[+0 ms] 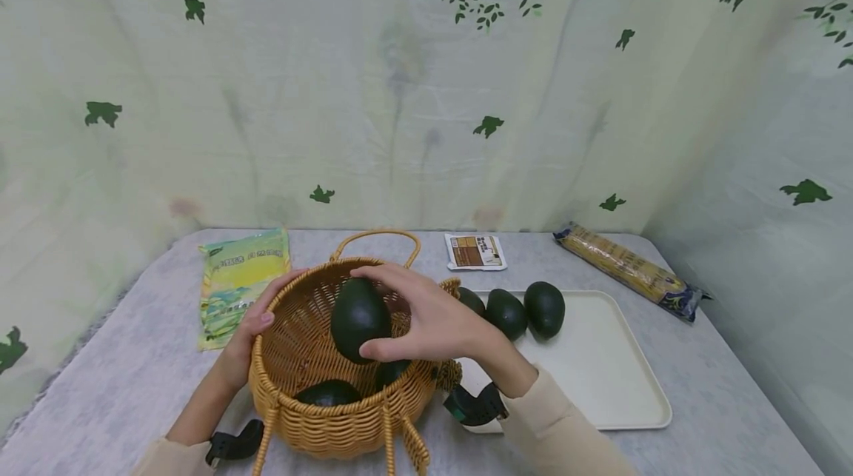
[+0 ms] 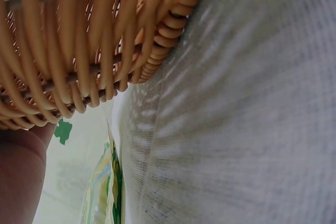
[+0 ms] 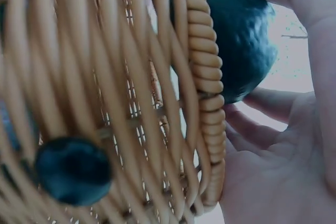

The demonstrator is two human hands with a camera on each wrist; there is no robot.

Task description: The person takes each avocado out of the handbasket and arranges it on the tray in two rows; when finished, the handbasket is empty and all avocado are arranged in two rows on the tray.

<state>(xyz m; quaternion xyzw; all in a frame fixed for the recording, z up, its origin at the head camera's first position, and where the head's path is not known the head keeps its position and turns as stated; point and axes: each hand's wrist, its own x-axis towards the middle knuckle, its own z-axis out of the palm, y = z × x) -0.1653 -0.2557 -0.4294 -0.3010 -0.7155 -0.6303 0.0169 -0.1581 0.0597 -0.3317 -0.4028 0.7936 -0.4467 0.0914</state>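
Leaf-print curtains back a grey desk (image 1: 133, 372) where the right hand (image 1: 433, 320) curls thumb and fingers around a dark avocado (image 1: 360, 317) above a wicker basket (image 1: 320, 409). Fingers lightly bent, the left hand (image 1: 249, 335) holds the basket's rim.

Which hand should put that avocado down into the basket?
The right hand, probably. It already grips the avocado above the wicker basket, where two more lie. The left hand only holds the basket's rim, steadying it.
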